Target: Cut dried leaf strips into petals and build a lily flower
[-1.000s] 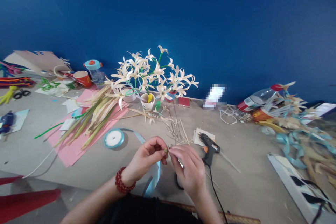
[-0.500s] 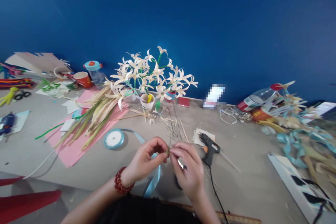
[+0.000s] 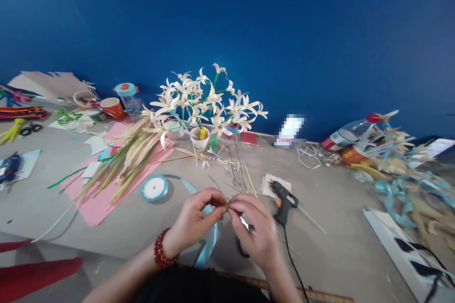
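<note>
My left hand, with a red bead bracelet at its wrist, pinches a thin greenish stem between thumb and forefinger. Fingertips of my right hand close on the same stem right beside them. Its free end points up and to the left; the gripped part is mostly hidden. Light blue ribbon runs from its spool behind and under my left hand. A black-rimmed object beneath my right hand is mostly covered.
White handmade flowers stand in cups at the back. Dried husks lie on pink paper at left. Right of my hands are a glue gun with its cord, a power strip and a plastic bottle. Thin wires lie ahead.
The stem has turned between my fingers, so its free end now shows up and to the left. My right hand has shifted slightly; both hands keep their pinch.
</note>
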Tool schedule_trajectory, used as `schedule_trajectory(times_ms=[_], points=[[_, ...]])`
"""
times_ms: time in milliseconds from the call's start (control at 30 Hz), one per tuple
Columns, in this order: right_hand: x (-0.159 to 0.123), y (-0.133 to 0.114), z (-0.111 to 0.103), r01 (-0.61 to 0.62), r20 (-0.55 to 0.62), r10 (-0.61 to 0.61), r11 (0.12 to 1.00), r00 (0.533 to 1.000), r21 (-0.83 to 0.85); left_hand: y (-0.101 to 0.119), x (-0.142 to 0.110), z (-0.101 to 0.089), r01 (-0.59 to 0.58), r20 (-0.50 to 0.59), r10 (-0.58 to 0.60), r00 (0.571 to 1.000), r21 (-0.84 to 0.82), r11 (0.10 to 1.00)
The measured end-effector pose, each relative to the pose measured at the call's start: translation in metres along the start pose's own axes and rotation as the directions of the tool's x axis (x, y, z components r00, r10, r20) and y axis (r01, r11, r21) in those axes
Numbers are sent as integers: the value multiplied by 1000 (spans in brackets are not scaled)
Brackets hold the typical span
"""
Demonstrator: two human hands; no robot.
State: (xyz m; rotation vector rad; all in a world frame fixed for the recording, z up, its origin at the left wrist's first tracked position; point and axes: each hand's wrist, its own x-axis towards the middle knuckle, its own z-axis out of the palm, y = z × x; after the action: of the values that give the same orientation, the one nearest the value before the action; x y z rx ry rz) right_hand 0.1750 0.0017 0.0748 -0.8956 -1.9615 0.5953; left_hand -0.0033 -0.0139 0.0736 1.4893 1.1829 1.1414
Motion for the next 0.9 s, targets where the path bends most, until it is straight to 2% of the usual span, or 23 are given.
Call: schedule_trajectory(times_ms=[167,267,400,567,667,800,900], points=[[2,-3,1,-21,24,22,999,999,-23,1,0,3,38,-17,-39,999,-37,999],[2,-4,4,-2,-3,2,994,1000,-108,2,2,5,136,21,-134,991,-182,974],[2,-4,7,15,-21,-19,982,1000,-187,2,4,6,260,136,-222,965,-452,854],[2,-4,8,11,-42,-21,975,999,-224,-2,3,6,298,186,-232,955,-588,752],[3,-5,7,-5,-48,-4,982,999,-191,-5,3,7,319,191,-257,948,-629,709],[4,-8,5,-71,-38,69,996,997,-58,-6,4,8,336,206,-268,941,-659,673],[4,-7,6,-103,-9,103,994,995,-23,-5,4,9,306,197,-235,952,-646,700]])
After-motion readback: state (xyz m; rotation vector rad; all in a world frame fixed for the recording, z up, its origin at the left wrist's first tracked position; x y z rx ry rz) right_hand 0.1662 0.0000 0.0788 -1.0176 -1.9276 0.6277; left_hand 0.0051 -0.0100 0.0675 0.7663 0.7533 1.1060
